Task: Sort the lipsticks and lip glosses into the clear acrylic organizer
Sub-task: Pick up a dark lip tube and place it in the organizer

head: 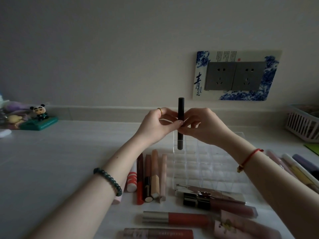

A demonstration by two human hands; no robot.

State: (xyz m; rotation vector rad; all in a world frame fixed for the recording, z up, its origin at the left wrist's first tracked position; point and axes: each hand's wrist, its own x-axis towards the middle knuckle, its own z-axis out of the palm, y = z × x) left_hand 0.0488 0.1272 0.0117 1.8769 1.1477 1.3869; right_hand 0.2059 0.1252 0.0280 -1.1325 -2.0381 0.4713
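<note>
both hands are up over the counter (69, 152), pinching 1 slim black tube (180, 104) btwn them: left hand (160, 121) w/ thumb and fingertips curled on its middle, right hand (203, 125) gripping it the same way from the other side. the tube is upright, its lower end at the far left corner of the clear acrylic organizer (207, 163); can't tell if it's inside a cell.

just left of the organizer, 5 tubes lie side by side: striped tube (132, 180), red tube (140, 178), brown tube (148, 169), peach tube (154, 166), pale pink tube (163, 175). a 6th, the pink tube (117, 200), is partly under the left forearm.

near side: 1 black-gold lipstick (195, 200), 1 mauve gloss (236, 208), 1 red gloss (181, 219), 1 lettered gloss (160, 233). right of the organizer approx 4 more tubes, partly cut off by the frame edge.

far left: 1 panda figure (40, 112). far right: 1 pink basket (302, 123). wall: 2 sockets (234, 75)
</note>
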